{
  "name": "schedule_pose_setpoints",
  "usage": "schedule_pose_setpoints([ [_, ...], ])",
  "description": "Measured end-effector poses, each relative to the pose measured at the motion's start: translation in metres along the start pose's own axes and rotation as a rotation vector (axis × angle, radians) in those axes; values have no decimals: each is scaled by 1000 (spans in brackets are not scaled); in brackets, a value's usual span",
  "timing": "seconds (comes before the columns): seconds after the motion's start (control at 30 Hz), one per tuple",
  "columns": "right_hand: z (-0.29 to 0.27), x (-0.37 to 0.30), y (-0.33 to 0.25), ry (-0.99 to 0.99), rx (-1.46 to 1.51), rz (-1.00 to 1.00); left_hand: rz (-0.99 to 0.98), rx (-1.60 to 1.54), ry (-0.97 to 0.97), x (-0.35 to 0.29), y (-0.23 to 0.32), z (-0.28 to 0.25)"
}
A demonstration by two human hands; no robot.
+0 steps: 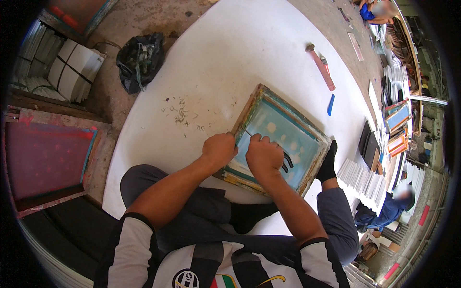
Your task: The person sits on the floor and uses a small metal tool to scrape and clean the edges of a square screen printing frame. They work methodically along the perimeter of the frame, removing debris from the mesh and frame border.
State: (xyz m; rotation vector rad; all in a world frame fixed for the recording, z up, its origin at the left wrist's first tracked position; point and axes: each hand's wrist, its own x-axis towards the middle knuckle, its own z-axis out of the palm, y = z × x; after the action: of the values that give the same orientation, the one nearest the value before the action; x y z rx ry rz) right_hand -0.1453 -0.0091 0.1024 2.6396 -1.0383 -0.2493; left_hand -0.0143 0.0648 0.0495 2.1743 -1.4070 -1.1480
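Observation:
A weathered wooden frame with light-blue mesh stretched over it, like a printing screen, leans tilted across my legs. My left hand is closed around its left edge. My right hand is wrapped round a pair of pliers; the black handles stick out below the fist. The pliers' tip points at the frame's left side, close to my left hand, but the jaws are mostly hidden. Small bent bits like pulled staples lie scattered on the white sheet left of the frame.
On the white sheet lie a hammer-like tool and a small blue strip. A black plastic bag stands at the left edge. A dark-red screen and bundled white sheets are further left. Two other people sit at the right.

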Motion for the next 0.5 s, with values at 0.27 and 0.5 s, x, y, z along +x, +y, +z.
schedule_pose_setpoints([
  [0.27, -7, 12, -17, 18, -192, -147, -15, 0, 17, 1, 3, 1],
  [0.5, -29, 32, -2, -271, 141, -172, -4, -7, -47, 0, 1, -6],
])
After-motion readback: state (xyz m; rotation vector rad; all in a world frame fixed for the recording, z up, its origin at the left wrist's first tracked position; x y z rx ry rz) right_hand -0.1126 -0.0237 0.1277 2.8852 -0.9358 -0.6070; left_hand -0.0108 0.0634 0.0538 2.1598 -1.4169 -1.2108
